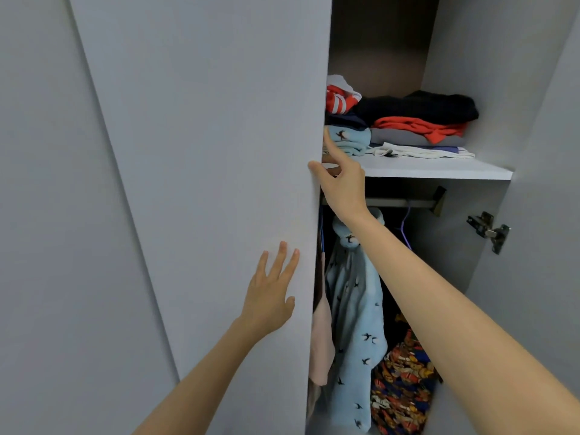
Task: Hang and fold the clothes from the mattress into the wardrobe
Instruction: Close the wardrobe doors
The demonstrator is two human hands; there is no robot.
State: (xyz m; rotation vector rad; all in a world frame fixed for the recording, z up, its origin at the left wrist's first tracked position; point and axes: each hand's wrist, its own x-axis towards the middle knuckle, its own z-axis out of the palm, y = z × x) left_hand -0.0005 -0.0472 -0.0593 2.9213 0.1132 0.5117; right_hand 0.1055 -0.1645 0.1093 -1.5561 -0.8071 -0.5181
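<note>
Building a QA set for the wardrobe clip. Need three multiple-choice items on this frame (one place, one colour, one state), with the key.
1. Where does the black folded garment lie?
A. On the red garment, on the shelf
B. In a drawer
C. On the floor

2. What colour is the hanger on the rail, just right of the right forearm?
A. Green
B. Purple
C. White

3. How is the left hand?
A. Gripping a sleeve
B. Curled in a fist
C. Flat on the door, fingers straight

Key:
1 A, it tops the right-hand stack on the shelf.
2 B, its hook and arm show purple under the rail.
3 C, the palm lies on the door face and holds nothing.
</note>
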